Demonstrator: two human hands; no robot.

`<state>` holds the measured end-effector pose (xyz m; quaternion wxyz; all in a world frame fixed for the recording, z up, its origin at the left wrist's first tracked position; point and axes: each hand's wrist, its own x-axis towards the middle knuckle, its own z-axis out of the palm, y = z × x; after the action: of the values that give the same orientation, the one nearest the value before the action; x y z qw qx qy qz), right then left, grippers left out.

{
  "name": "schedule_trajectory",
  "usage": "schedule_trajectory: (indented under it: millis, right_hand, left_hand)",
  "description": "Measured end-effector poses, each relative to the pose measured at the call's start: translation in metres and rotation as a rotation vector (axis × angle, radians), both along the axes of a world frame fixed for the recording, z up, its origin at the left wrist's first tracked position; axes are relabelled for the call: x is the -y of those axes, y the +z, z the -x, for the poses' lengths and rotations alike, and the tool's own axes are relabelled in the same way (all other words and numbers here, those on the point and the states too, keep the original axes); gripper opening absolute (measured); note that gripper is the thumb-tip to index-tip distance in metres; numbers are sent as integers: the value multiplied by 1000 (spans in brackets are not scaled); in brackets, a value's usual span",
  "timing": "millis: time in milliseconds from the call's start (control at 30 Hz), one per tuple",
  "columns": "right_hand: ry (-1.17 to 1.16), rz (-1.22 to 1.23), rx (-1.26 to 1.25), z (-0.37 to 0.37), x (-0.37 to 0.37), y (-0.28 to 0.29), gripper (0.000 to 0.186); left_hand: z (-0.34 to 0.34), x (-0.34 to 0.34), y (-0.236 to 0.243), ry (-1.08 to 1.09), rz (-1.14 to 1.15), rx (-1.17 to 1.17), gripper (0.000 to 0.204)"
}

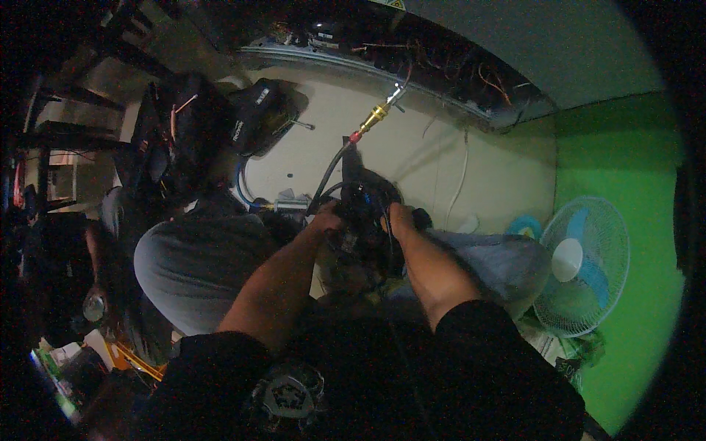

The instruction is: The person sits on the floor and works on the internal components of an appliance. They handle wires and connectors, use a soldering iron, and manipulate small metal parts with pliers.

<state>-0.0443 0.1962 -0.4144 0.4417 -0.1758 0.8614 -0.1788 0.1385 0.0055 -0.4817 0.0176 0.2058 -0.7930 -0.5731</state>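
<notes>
A dark bundle (359, 197) sits between the person's bent knees, low on the pale floor (434, 151). The left hand (325, 219) lies against its left side, the right hand (399, 220) against its right; the fingers curl inward into shadow, so I cannot tell whether they grip or merely rest. Near the left hand, a black hose (331, 169) rises to a brass fitting (373, 117) — its pale tip reaches the edge of a long dark unit (331, 37). A silver cylinder (292, 206) is just left of the bundle.

The knees bound the work on both sides; ahead, floor stretches to the unit, and rightward to a fan (581, 266) by the green wall (625, 154). A black bag (259, 114) borders the left. The bundle's lower part blurs into darkness — its shape is unclear — and the black rim cuts off a co-worker (66, 257) at far left.
</notes>
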Motion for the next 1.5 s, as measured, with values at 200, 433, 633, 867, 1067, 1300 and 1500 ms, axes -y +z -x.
schedule_trajectory:
  millis: [200,433,633,867,1067,1300,1500]
  right_hand:
    - [75,292,-312,-15,1,2,54]
    - [-121,38,-121,-6,-12,-38,58]
    - [58,184,-372,-5,-25,-68,38]
    - [-790,287,548,1,-19,-33,31]
    - [-145,-141,-290,-13,-16,-39,30]
    - [-21,-159,-318,-5,-18,-23,23]
    - [-239,94,-216,-17,-13,-9,24]
  left_hand:
    - [2,0,2,-176,171,-19,40]
    - [11,8,46,-143,-187,-304,47]
    - [57,13,93,-446,-125,264,42]
    - [80,14,88,-677,161,464,50]
    - [79,3,102,-429,78,606,63]
    - [56,0,82,-380,373,489,45]
    - [23,-7,71,-322,346,301,39]
